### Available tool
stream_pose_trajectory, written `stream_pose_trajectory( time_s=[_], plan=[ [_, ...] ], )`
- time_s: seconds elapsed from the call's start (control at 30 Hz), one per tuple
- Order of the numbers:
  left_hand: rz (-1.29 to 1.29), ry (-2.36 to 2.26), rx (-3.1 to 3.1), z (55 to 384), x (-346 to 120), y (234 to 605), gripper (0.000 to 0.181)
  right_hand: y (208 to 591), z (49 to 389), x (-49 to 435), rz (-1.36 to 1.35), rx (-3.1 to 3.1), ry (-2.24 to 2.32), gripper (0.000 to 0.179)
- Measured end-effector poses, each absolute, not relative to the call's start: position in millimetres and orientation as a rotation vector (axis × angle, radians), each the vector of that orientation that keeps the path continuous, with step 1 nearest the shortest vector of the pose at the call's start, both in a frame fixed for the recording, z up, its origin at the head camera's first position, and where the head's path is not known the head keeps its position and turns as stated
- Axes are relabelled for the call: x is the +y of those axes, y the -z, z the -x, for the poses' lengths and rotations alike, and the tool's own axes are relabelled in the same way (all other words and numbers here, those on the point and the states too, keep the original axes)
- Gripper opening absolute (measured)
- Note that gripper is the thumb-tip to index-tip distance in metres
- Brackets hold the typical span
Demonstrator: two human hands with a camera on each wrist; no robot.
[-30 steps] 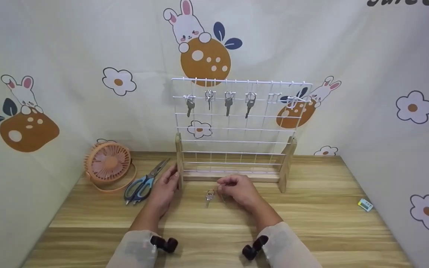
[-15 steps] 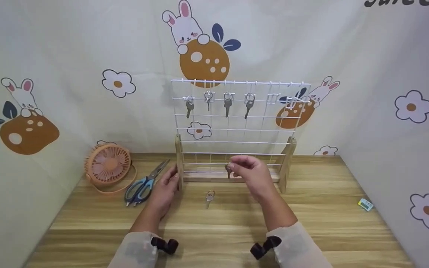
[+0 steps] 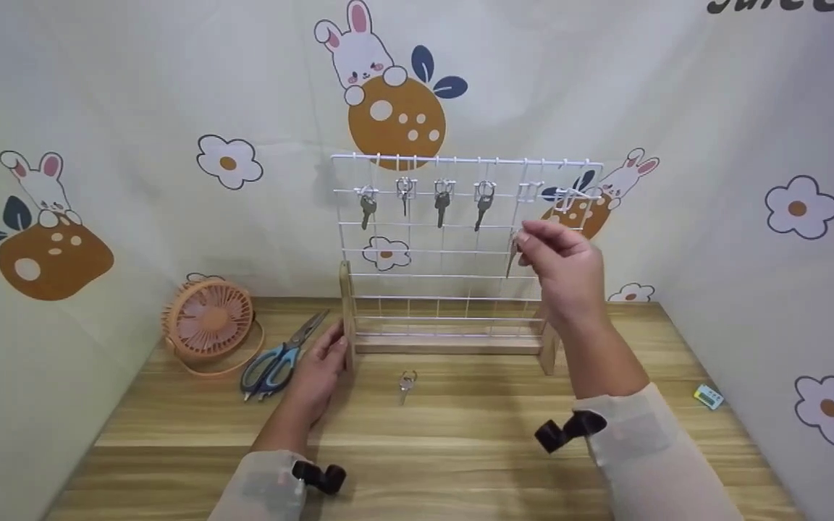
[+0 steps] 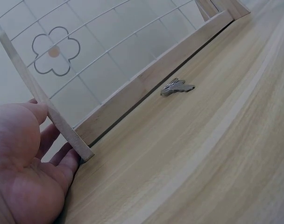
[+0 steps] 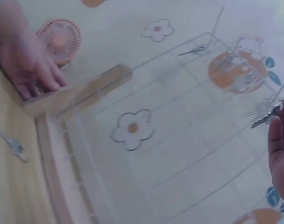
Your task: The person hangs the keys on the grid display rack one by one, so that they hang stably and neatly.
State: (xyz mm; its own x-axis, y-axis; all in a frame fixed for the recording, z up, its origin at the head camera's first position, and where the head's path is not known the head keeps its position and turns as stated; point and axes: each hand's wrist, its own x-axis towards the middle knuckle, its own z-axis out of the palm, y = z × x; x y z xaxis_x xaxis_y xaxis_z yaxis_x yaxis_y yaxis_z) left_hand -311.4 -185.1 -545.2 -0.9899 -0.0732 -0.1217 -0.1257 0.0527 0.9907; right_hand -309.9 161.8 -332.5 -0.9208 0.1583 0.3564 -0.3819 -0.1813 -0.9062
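Note:
My right hand (image 3: 569, 275) is raised in front of the rack's right half and pinches a key (image 3: 511, 259) that hangs down. The right wrist view shows that key (image 5: 266, 116) at the fingertips, close to the wire grid. My left hand (image 3: 318, 373) rests low at the left wooden leg (image 4: 48, 105) of the white wire rack (image 3: 453, 275), fingers touching its outer side. Several keys (image 3: 483, 206) hang from hooks along the upper left and middle. A hook (image 3: 531, 192) further right carries no key. Another key (image 3: 406, 388) with a ring lies on the table before the rack.
Left of the rack stand an orange fan (image 3: 211, 318) and blue-handled scissors (image 3: 276, 362) lying on the wooden table (image 3: 424, 456). A small light-blue object (image 3: 709, 396) sits near the right edge. Patterned cloth (image 3: 272, 87) hangs close behind and at both sides.
My right hand has lifted the key off the table and carried it up and to the right, toward the rack's upper right. The left hand stays at the leg.

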Motion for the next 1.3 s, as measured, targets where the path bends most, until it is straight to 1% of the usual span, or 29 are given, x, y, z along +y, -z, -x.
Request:
stream_pose_trajectory(
  time_s=[0.17, 0.23, 0.4, 0.67, 0.87, 1.03, 1.3],
  plan=[
    [0.236, -2.128, 2.245, 311, -185, 545, 0.055, 304, 318, 162, -0.225, -1.514, -2.227, 0.021],
    [0.238, -2.123, 2.247, 311, -185, 545, 0.055, 299, 321, 161, -0.206, -1.472, -2.247, 0.022],
    [0.232, -2.119, 2.243, 311, -186, 546, 0.055, 295, 324, 161, -0.186, -1.460, -2.253, 0.013],
    [0.229, -2.129, 2.239, 310, -186, 547, 0.056, 293, 323, 160, -0.193, -1.470, -2.262, 0.021],
    [0.148, -2.169, 2.255, 308, -187, 549, 0.058, 295, 326, 156, -0.197, -1.468, -2.236, 0.021],
    [0.154, -2.167, 2.260, 308, -186, 547, 0.058, 301, 331, 155, -0.179, -1.454, -2.251, 0.018],
    [0.178, -2.140, 2.267, 310, -185, 544, 0.057, 332, 334, 153, -0.158, -1.494, -2.261, 0.023]
  ],
)
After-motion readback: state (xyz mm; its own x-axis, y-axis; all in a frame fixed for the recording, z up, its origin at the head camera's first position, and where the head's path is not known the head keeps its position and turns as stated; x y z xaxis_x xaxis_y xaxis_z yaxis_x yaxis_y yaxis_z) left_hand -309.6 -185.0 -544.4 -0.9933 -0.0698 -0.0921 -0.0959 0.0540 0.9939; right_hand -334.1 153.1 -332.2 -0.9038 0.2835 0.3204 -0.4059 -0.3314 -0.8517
